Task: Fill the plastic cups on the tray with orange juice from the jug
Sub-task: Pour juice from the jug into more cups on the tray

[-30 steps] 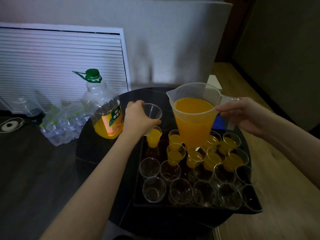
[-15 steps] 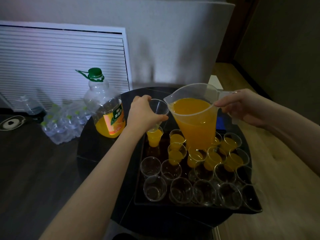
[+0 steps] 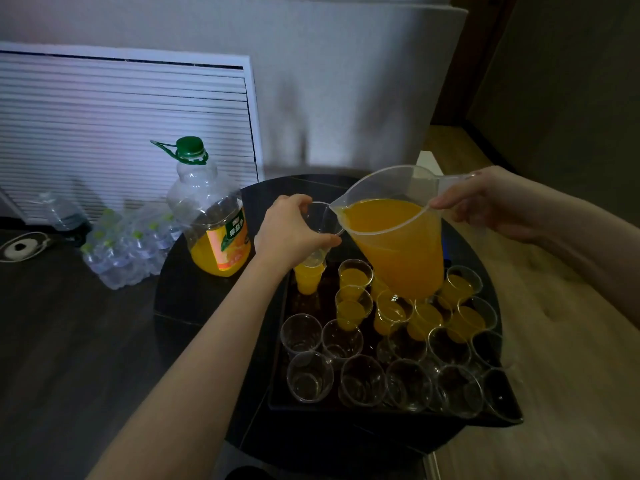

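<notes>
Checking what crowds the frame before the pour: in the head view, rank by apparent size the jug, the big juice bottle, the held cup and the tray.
1. tray, widest, though nearest the camera
2. jug and juice bottle: look alike, not ranked
3. cup held in the left hand, clearly smallest

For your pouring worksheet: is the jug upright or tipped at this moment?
Tipped. The jug leans spout-down toward the clear cup in the left hand; the right hand holds its handle.
</notes>
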